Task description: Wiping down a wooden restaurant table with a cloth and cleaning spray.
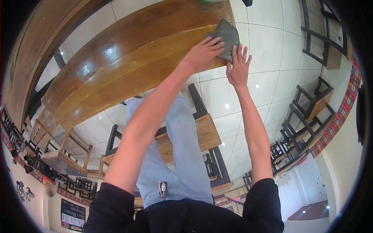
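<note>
A dark grey cloth (pixel 228 36) lies folded and wrinkled on the right end of a varnished wooden table (pixel 125 67). My left hand (pixel 205 54) is palm down at the cloth's left side, its spread fingertips over the fabric. At the cloth's lower right corner, by the table's end, my right hand (pixel 239 67) has its fingers stretched out and touching or overlapping the fabric edge. Neither hand is visibly closed around it. The glossy tabletop has seams between its planks and reflects the lights.
Below me is a wooden bench (pixel 208 131) with dark legs. Wooden chairs (pixel 65 157) stand at the left, and dark-framed chairs (pixel 306 116) line the right wall. Part of a green object (pixel 214 1) shows at the table's far edge. Another wooden table (pixel 32 43) is at upper left.
</note>
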Motion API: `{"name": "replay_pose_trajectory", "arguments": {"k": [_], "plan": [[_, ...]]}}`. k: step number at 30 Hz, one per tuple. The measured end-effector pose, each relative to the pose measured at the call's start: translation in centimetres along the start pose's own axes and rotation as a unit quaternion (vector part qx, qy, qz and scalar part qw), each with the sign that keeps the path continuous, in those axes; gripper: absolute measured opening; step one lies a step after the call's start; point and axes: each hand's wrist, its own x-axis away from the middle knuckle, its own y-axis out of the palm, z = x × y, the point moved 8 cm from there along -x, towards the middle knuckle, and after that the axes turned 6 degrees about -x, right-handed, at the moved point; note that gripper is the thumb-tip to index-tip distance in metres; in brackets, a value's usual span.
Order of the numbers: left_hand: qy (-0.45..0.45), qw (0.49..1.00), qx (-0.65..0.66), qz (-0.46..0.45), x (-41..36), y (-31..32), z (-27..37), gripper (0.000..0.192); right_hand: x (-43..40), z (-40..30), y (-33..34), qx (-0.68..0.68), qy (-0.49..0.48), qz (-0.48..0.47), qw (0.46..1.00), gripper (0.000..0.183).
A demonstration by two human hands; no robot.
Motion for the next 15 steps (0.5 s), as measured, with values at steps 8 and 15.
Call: {"name": "replay_pose_trajectory", "arguments": {"k": [8,15], "plan": [[-0.347,0.909,-0.142,0.185,22.9,-14.2,-8.2,0.060,-5.8,-0.5,-1.7,-0.077,-0.192,-0.024,0.978,0.080],[-0.524,0.824,-0.201,0.082,43.1,-16.6,-11.5,0.080,-7.8,-6.2,2.9,-0.039,0.102,0.179,0.978,0.063]]}}
